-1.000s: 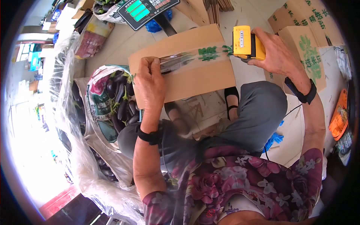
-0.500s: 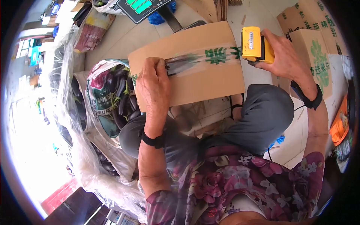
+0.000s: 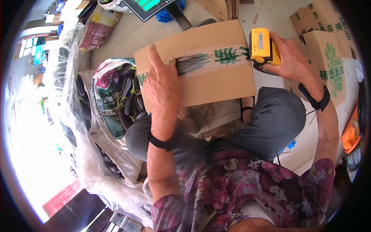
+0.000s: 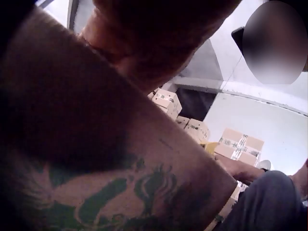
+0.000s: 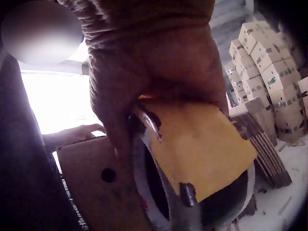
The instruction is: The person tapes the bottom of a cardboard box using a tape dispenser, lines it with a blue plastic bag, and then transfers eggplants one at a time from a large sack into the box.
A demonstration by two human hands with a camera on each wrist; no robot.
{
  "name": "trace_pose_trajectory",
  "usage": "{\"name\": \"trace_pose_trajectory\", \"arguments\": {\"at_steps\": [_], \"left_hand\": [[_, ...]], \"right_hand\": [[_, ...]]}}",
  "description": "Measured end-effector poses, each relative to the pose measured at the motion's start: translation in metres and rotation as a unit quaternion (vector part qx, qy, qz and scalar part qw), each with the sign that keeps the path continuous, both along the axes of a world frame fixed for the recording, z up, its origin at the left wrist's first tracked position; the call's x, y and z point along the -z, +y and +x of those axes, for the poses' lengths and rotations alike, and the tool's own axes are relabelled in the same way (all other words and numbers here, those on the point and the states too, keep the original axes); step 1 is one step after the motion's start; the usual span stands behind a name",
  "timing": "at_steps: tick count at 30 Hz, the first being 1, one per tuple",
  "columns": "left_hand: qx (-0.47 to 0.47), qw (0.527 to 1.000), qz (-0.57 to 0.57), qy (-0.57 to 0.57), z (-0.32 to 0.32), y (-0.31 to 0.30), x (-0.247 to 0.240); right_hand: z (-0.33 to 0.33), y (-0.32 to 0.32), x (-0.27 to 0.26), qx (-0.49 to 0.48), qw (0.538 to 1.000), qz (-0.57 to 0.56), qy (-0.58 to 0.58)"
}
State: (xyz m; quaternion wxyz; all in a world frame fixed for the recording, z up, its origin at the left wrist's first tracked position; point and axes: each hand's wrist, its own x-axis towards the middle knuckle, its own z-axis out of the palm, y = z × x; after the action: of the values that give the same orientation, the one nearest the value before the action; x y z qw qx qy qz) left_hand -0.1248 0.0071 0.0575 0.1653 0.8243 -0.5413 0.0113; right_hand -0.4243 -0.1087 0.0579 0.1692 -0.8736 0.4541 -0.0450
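Right hand (image 3: 290, 60), bare: clamping round a yellow, block-shaped tape dispenser (image 3: 261, 44) with dark side parts, which is sitting just beside the box's right end; whether the two are touching, one cannot tell. Left hand (image 3: 164, 87), bare: lying over the left end, one finger extending toward the far side, thumb standing apart, the palm seemingly pressing rather than clasping; the remaining fingers are hiding from view. Rectangular brown cardboard box (image 3: 216, 87), green characters printed on top: lying beyond the grey-trousered knees (image 3: 270, 116), a glossy clear tape strip (image 3: 197, 63) running along its upper face. Probable faults: the strip could be wrinkling or straying off line if the dispenser is pulling at a slant; the box could be swivelling if the left palm is easing off. Bearing: the box's long axis is running left to right, its right end slanting farther away; the dispenser's yellow cover is stretching near to far, its outlet direction not showing clearly. Surroundings: at left, a white printed sack (image 3: 104, 96) is holding dark purple eggplants (image 3: 125, 91); at far centre, a black digital scale (image 3: 148, 4) is glowing green; at right, green-printed brown cartons (image 3: 328, 62) are standing.
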Motion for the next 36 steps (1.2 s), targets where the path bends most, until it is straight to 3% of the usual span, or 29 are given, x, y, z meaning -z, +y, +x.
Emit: {"name": "trace_pose_trajectory", "arguments": {"at_steps": [1, 3, 6, 9, 11, 13, 15, 17, 19, 22, 24, 27, 28, 29, 31, 34, 36], "left_hand": [[0.018, 1.0, -0.017, -0.008, 0.003, 0.0, 0.0], [0.031, 0.999, -0.035, -0.021, 0.01, 0.002, 0.0], [0.048, 0.998, 0.018, -0.048, 0.013, 0.006, -0.002], [0.042, 0.996, 0.038, -0.069, 0.016, 0.011, -0.006], [0.022, 0.985, 0.009, -0.172, 0.032, 0.016, -0.005], [0.013, 0.984, 0.017, -0.177, 0.047, 0.024, -0.009], [0.06, 0.995, -0.049, -0.057, 0.055, 0.027, -0.016], [0.058, 0.996, -0.052, -0.041, 0.045, 0.017, -0.02], [0.081, 0.983, -0.106, 0.123, 0.022, -0.003, -0.015], [0.112, 0.987, -0.092, 0.067, -0.019, -0.03, 0.007], [0.155, 0.984, -0.077, -0.038, -0.022, -0.032, 0.026], [0.11, 0.99, -0.031, -0.085, 0.024, -0.027, 0.039], [0.115, 0.979, 0.005, -0.167, 0.052, -0.026, 0.05], [0.115, 0.978, 0.003, -0.171, 0.061, -0.025, 0.046], [0.013, 0.995, -0.007, -0.101, 0.069, -0.022, 0.037], [-0.039, 0.987, -0.007, -0.158, 0.075, -0.023, 0.031], [0.001, 0.991, -0.011, -0.134, 0.052, -0.021, 0.024]], "right_hand": [[0.0, 0.0, -0.001, -0.001, 1.0, 0.001, -0.003], [0.004, -0.001, -0.009, 0.001, 0.995, 0.104, -0.004], [0.005, 0.015, -0.008, 0.006, 0.999, 0.044, -0.012], [0.003, 0.017, 0.0, -0.015, 0.996, 0.059, -0.068], [0.002, 0.017, 0.004, -0.013, 0.996, 0.056, -0.071], [0.004, 0.018, 0.006, -0.013, 0.996, 0.054, -0.073], [0.006, 0.02, 0.004, -0.005, 0.996, 0.062, -0.063], [0.005, 0.02, 0.005, -0.008, 0.997, 0.059, -0.056], [0.007, 0.022, 0.004, -0.009, 0.997, 0.055, -0.048], [0.012, 0.026, 0.003, -0.002, 0.996, 0.077, -0.041], [0.012, 0.031, 0.008, 0.015, 0.997, 0.044, -0.061], [0.015, 0.031, 0.003, 0.016, 0.995, 0.088, -0.051], [0.015, 0.031, 0.002, 0.017, 0.995, 0.085, -0.054], [0.015, 0.031, 0.004, 0.015, 0.996, 0.075, -0.049], [0.013, 0.031, 0.006, 0.014, 0.997, 0.064, -0.046], [0.008, 0.027, 0.011, 0.006, 0.993, 0.079, -0.089], [0.012, 0.03, 0.01, 0.002, 0.989, 0.096, -0.115]]}}
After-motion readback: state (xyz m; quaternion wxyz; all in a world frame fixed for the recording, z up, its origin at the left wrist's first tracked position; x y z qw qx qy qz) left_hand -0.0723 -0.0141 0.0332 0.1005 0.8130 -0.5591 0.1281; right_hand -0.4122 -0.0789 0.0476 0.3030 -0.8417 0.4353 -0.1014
